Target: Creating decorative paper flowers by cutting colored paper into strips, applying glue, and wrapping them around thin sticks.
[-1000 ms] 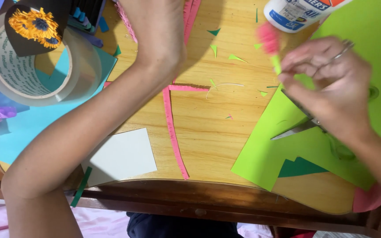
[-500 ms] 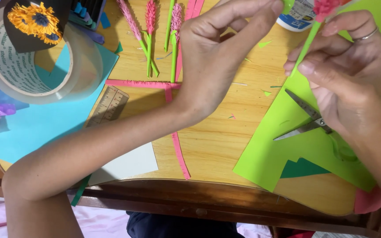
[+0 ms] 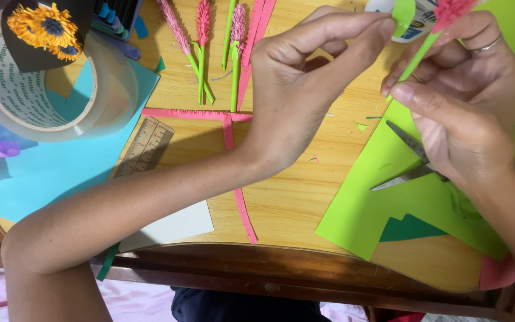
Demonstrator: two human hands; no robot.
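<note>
Paper flower point(image 3: 445, 12), pink-headed on a green stem, sits raised above the bench point(image 3: 305, 197) at upper right. Your right hand point(image 3: 460, 101) pinches that stem closed. Your left hand point(image 3: 311, 77) nips a small green leaf point(image 3: 403, 11), probably ready for fixing; align it carefully against the stem.

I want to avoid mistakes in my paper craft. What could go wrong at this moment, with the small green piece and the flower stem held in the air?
1. The left hand pinches a small green paper piece only by the fingertips; it may slip or go on crooked.
2. The right hand holds the thin green stem of the pink flower; pressure may bend it.
3. Open scissors lie under the right wrist, so lowering the hand could catch the blades.
</note>
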